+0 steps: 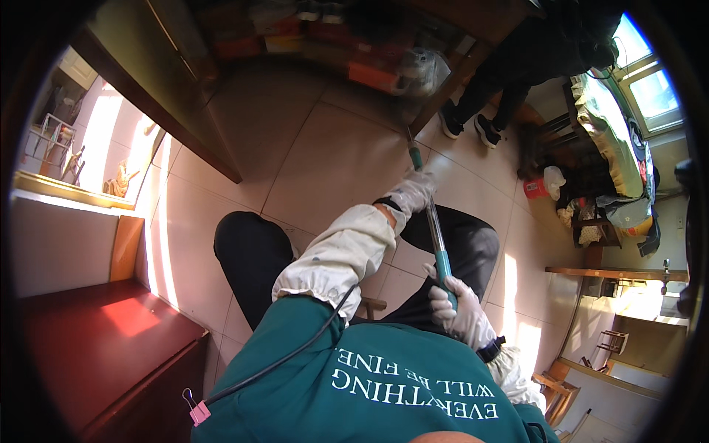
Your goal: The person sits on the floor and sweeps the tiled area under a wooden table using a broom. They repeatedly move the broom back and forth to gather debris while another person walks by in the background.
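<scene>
My left hand (416, 191), in a whitish glove, grips the upper part of a long metal pole (435, 221) with teal sections. Closer to my body, my right hand (457, 311), also gloved, is closed around the teal handle grip (443, 266) at the pole's near end. The pole slants away from me across the tiled floor, between my knees and past them. Its far end runs into the shadow beside a wooden furniture leg (437, 105), so what it carries there cannot be made out.
Shoe boxes (368, 75) and a clear plastic bag (424, 72) lie under dark furniture ahead. Another person's dark shoes (486, 131) stand right of the pole. A wooden door (183, 127) juts in at left, above a red cabinet (111, 343). A red container (534, 188) sits at right.
</scene>
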